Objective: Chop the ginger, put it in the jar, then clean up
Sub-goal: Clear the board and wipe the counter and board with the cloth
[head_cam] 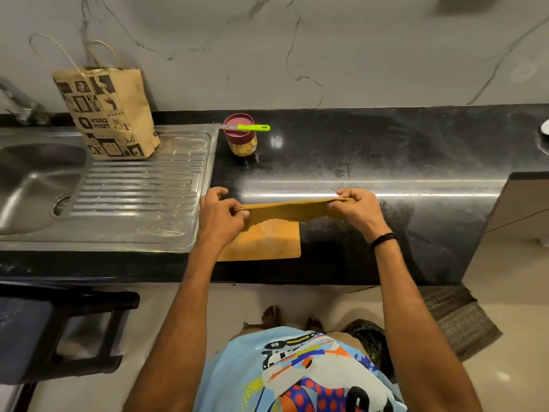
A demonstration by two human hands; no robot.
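Note:
My left hand (221, 214) and my right hand (356, 211) each pinch one end of a mustard-brown cloth (289, 209), held stretched flat just above the counter. Under it lies an orange wooden chopping board (267, 242) near the counter's front edge, its far part hidden by the cloth. Further back stands a clear jar (242, 144) with yellowish pieces inside and a maroon lid (237, 121). A knife with a green handle (254, 127) rests across that lid, its blade pointing left.
A steel sink (32, 185) with a ribbed drainboard (142, 185) fills the left side. A printed brown paper bag (107, 114) stands on the drainboard's back. The black counter (401, 150) runs right. A dark stool (59, 328) sits low on the left.

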